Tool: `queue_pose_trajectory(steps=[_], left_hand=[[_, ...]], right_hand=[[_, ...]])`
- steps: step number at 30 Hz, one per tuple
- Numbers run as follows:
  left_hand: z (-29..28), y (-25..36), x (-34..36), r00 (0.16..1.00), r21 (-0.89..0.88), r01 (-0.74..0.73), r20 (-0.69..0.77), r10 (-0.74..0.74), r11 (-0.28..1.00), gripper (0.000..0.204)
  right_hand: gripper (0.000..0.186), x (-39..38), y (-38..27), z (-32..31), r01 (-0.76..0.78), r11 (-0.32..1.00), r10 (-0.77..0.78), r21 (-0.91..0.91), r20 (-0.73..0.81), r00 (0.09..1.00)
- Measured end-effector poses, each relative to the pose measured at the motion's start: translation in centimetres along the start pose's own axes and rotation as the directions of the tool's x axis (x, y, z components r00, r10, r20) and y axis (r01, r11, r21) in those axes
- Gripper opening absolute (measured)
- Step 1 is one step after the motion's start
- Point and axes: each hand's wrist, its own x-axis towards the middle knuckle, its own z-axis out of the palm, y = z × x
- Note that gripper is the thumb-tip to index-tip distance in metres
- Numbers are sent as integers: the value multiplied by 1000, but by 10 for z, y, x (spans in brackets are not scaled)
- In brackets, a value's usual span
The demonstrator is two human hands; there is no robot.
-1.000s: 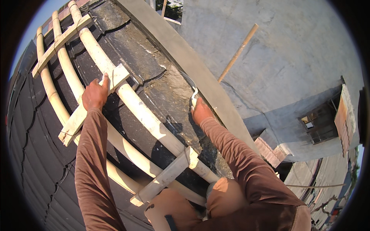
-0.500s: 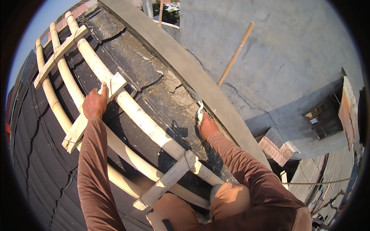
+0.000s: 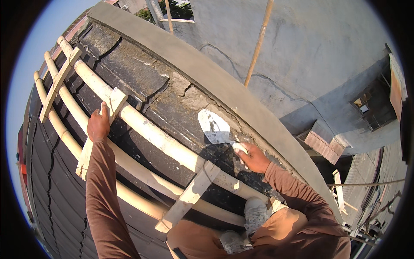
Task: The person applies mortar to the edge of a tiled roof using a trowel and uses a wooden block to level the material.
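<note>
My right hand (image 3: 255, 159) is closed around the pale handle of a trowel (image 3: 214, 126). The trowel's wide, mortar-smeared blade lies flat to view above the dark roof tiles, beside a strip of rough, cracked mortar (image 3: 189, 96) along the wall's foot. On the left, my left hand (image 3: 98, 125) grips a wooden crosspiece (image 3: 115, 102) tied across a bamboo ladder (image 3: 148, 134). Its thumb points up along the wood, and some fingers are hidden. The ladder's several crosspieces join three pale poles lying on the roof.
A smooth grey plastered wall top (image 3: 194, 56) curves along the right of the roof. Beyond it stand a tall grey wall (image 3: 302, 47) and an upright bamboo pole (image 3: 258, 43). Dark ribbed tiles (image 3: 56, 190) slope away left. My shoe (image 3: 255, 216) is by the ladder's near end.
My right hand has drawn the trowel back from the wall's edge and turned it, so its blade now shows broad. The left hand keeps its hold; the whole view has shifted.
</note>
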Motion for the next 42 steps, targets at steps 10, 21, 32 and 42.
queue_pose_trajectory(steps=[10,21,32,42], left_hand=[[8,8,-1,999,-70,-34,-25,32,997,87],[7,-7,10,998,-84,-65,-21,64,994,89],[5,7,0,994,-130,-111,-22,109,985,80],[19,-11,11,984,-203,-175,-19,174,964,79]], right_hand=[[36,22,52,-29,-45,997,51,-70,83,995],[30,21,53,-8,-48,996,38,-82,-122,992],[42,-7,41,-24,-12,976,-12,-220,-108,994],[37,-118,29,-106,-48,999,48,-4,9,999]])
